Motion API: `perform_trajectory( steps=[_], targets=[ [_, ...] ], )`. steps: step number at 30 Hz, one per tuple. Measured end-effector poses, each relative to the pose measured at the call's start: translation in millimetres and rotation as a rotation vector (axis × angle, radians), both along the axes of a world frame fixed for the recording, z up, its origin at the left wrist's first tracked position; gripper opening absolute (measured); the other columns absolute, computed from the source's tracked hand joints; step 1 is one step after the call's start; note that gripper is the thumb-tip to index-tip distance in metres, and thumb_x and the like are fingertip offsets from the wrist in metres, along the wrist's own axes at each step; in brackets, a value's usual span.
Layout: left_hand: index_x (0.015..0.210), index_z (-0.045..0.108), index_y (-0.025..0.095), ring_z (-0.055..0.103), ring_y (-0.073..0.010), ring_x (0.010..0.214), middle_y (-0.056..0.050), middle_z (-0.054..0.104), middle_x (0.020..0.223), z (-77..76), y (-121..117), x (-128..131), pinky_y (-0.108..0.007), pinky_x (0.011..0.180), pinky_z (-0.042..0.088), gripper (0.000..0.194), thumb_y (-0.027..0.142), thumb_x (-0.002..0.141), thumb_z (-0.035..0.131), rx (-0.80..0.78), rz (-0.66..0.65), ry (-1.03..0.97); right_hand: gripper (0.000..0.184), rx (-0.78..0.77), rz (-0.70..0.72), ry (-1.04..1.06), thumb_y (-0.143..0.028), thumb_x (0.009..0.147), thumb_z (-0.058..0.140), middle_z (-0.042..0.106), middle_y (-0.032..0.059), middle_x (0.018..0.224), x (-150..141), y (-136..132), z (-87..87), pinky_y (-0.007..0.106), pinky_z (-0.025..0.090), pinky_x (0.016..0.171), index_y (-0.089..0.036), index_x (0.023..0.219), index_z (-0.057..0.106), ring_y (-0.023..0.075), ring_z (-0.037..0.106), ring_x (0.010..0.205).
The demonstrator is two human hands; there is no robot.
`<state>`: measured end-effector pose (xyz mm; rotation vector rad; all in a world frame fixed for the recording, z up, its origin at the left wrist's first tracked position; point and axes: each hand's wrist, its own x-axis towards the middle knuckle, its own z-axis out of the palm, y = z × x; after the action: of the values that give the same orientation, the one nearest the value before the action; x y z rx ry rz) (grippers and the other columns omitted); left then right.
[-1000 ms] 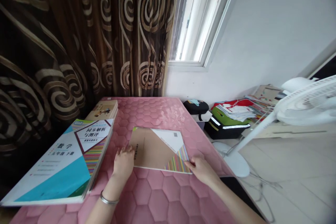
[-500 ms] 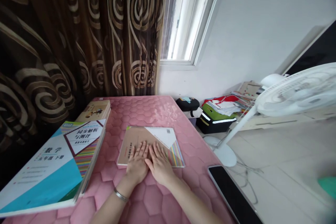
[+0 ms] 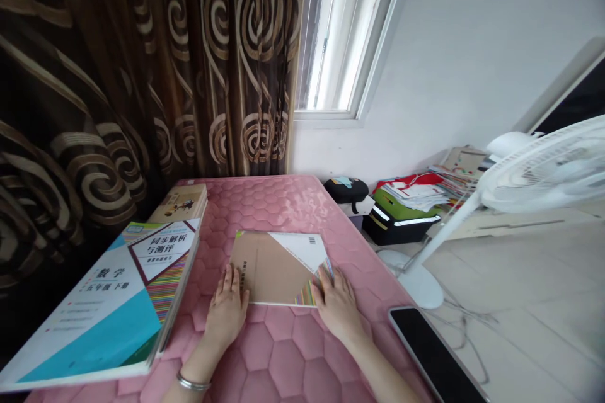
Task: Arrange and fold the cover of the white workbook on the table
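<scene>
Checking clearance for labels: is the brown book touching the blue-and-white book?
Apart. The head view shows a strip of pink quilted surface between the brown book and the blue-and-white book.

I read the booklet [image 3: 271,264] as tan with a white panel, multicolour stripes and a green corner tip. Workbook [image 3: 94,334]: white and bright blue, maroon diamond outline, similar stripes, dark green corner. Quilted cover [image 3: 278,352]: pink, hexagon pattern. Curtain [image 3: 151,56]: dark brown, beige swirls. I also get a white fan [image 3: 543,170], silver bracelet [image 3: 193,384].
</scene>
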<state>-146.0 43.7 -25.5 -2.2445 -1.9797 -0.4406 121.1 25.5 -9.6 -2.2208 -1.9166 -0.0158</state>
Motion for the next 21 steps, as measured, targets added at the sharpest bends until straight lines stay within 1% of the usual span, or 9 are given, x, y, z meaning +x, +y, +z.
perform_trajectory(
  steps=[6, 9, 12, 13, 15, 16, 18, 20, 21],
  targets=[
    [0.131, 0.056, 0.008, 0.052, -0.0252, 0.128, -0.017, 0.056, 0.137, 8.6, -14, -8, -0.04, 0.107, 0.041, 0.046, 0.02, 0.09, 0.038, -0.044, 0.042, -0.001, 0.059, -0.036, 0.047, 0.074, -0.049, 0.094, 0.034, 0.042, 0.0137, 0.149, 8, 0, 5.8, 0.048, 0.028, 0.111, -0.022, 0.146, 0.039, 0.0288, 0.033, 0.14],
    [0.131, 0.057, 0.01, 0.054, -0.0272, 0.124, -0.017, 0.054, 0.139, 16.9, -29, -4, -0.042, 0.102, 0.045, 0.046, 0.018, 0.091, 0.037, -0.062, 0.098, 0.056, 0.057, -0.065, 0.063, 0.073, -0.049, 0.095, 0.034, 0.041, 0.0119, 0.149, 10, -3, 7.7, 0.05, 0.029, 0.109, -0.025, 0.146, 0.039, 0.0282, 0.035, 0.139],
    [0.132, 0.058, 0.016, 0.05, -0.0308, 0.127, -0.014, 0.045, 0.148, 26.6, -29, 11, -0.048, 0.099, 0.045, 0.048, 0.013, 0.091, 0.033, -0.059, 0.153, 0.118, 0.056, -0.081, 0.016, 0.006, -0.045, 0.092, 0.041, 0.038, 0.0148, 0.151, 5, -2, 13.8, 0.056, 0.027, 0.109, -0.022, 0.142, 0.046, 0.0347, 0.032, 0.14],
    [0.131, 0.059, 0.018, 0.045, -0.0316, 0.132, -0.013, 0.043, 0.149, 30.0, -22, 18, -0.05, 0.102, 0.042, 0.05, 0.012, 0.09, 0.032, -0.061, 0.132, 0.133, 0.055, -0.073, 0.016, -0.015, -0.043, 0.091, 0.043, 0.035, 0.0165, 0.153, 1, 1, 17.7, 0.058, 0.024, 0.11, -0.018, 0.14, 0.049, 0.0374, 0.028, 0.141],
    [0.132, 0.058, 0.019, 0.034, -0.0298, 0.14, -0.01, 0.043, 0.15, 36.2, 3, 33, -0.049, 0.112, 0.032, 0.051, 0.01, 0.088, 0.035, -0.081, 0.004, 0.137, 0.051, -0.032, 0.099, 0.002, -0.038, 0.092, 0.042, 0.028, 0.0169, 0.156, -14, 14, 28.4, 0.058, 0.02, 0.112, -0.013, 0.135, 0.055, 0.0383, 0.02, 0.144],
    [0.136, 0.055, 0.017, 0.031, -0.0285, 0.142, -0.01, 0.04, 0.151, 38.3, 19, 41, -0.047, 0.113, 0.031, 0.053, 0.01, 0.087, 0.035, -0.103, -0.048, 0.122, 0.05, -0.004, 0.178, 0.045, -0.036, 0.093, 0.039, 0.027, 0.0153, 0.157, -24, 24, 34.4, 0.055, 0.02, 0.114, -0.013, 0.133, 0.056, 0.0362, 0.018, 0.145],
    [0.143, 0.045, 0.013, 0.026, -0.0266, 0.144, -0.011, 0.035, 0.154, 39.5, 54, 56, -0.046, 0.115, 0.028, 0.054, 0.014, 0.09, 0.032, -0.125, -0.14, 0.093, 0.05, 0.037, 0.337, 0.193, -0.036, 0.097, 0.029, 0.031, 0.0114, 0.156, -50, 49, 44.7, 0.046, 0.027, 0.114, -0.015, 0.135, 0.054, 0.029, 0.022, 0.145],
    [0.144, 0.042, 0.014, 0.03, -0.0261, 0.143, -0.012, 0.038, 0.152, 36.1, 82, 68, -0.046, 0.115, 0.027, 0.055, 0.017, 0.09, 0.034, -0.144, -0.198, 0.085, 0.054, 0.054, 0.43, 0.317, -0.039, 0.099, 0.024, 0.036, 0.0117, 0.154, -75, 77, 48.7, 0.042, 0.026, 0.116, -0.012, 0.14, 0.048, 0.0248, 0.027, 0.144],
    [0.144, 0.043, 0.015, 0.033, -0.0265, 0.141, -0.012, 0.042, 0.15, 33.3, 92, 71, -0.047, 0.115, 0.026, 0.055, 0.02, 0.09, 0.037, -0.141, -0.217, 0.084, 0.056, 0.058, 0.488, 0.347, -0.04, 0.1, 0.022, 0.036, 0.0114, 0.153, -86, 90, 47.5, 0.041, 0.024, 0.117, -0.011, 0.142, 0.045, 0.0237, 0.025, 0.145]
  ],
)
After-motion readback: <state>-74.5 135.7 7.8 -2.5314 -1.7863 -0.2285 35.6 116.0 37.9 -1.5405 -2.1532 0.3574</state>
